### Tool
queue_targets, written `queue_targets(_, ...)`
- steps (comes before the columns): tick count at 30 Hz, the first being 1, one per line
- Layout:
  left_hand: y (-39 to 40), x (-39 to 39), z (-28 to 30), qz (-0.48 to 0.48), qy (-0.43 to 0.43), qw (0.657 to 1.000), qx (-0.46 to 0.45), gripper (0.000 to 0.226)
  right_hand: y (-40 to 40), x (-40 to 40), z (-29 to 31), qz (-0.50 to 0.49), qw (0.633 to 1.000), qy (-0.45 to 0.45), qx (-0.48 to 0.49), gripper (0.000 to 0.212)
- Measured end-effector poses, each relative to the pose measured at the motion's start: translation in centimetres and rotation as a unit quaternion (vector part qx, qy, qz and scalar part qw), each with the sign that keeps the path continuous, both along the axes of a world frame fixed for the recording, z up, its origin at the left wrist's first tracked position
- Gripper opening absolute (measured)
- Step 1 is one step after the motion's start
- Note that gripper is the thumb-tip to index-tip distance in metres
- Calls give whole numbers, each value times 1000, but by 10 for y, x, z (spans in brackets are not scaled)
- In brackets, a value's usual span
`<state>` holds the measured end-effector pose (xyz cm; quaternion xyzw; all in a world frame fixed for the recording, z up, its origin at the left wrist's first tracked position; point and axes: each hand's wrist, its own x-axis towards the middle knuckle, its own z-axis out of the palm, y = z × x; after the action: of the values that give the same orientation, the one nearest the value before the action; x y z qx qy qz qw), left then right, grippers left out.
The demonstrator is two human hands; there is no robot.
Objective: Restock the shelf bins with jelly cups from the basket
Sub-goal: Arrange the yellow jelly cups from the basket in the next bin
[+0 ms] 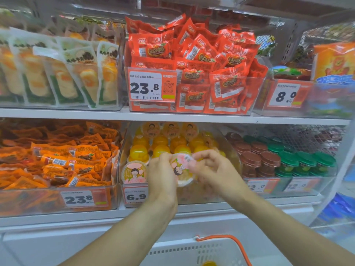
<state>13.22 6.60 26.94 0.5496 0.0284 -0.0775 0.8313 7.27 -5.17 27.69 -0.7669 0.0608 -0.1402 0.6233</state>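
Both hands' grips, left hand and right hand, hold a pink-lidded jelly cup above the "6.9" price tag.

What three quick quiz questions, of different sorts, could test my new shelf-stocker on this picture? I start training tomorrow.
1. True or false: both hands grip one pink-lidded jelly cup.
2. Which price tag fronts the jelly bin: A 23.8, B 6.9, C 8.0?
3. Fill in: the white basket has an ____ handle.

Key: 1 true, left hand and right hand together; 2 B; 3 orange.
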Motion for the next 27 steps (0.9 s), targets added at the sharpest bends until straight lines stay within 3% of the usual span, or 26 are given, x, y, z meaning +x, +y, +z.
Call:
queue_targets(2,-3,-5,1,22,-41,998,44,22,6,-3,-6,-12,998,-1,-54,38)
queue_targets(5,-3,-10,-2,9,-121,987,109,19,1,-8,-6,-36,998,-8,-46,30)
queue_targets(8,3,-10,-3,-17,-223,958,179,25,-13,-14,0,21,998,27,-52,25)
queue_targets(11,8,-4,-4,-86,-310,914,247,15,-28,-18,3,72,991,36,-105,24)
queue_targets(13,9,-3,-5,-113,-316,906,257,15,-35,-19,1,94,990,32,-104,34)
queue_targets(17,5,-5,-3,-113,-320,901,270,17,-37,-16,-8,34,996,14,-82,24)
queue_targets(20,6,3,-1,-105,-300,898,306,26,-41,-7,-6,-31,999,10,35,19)
queue_targets(22,8,11,-9,-53,-360,827,428,26,-53,8,2,-89,989,14,120,18)
queue_targets(24,12,17,-20,-20,-412,748,520,34,-72,33,11,-153,980,36,123,21)
queue_targets(27,16,22,-31,-15,-433,699,569,31,-96,78,16,-242,964,88,58,30)
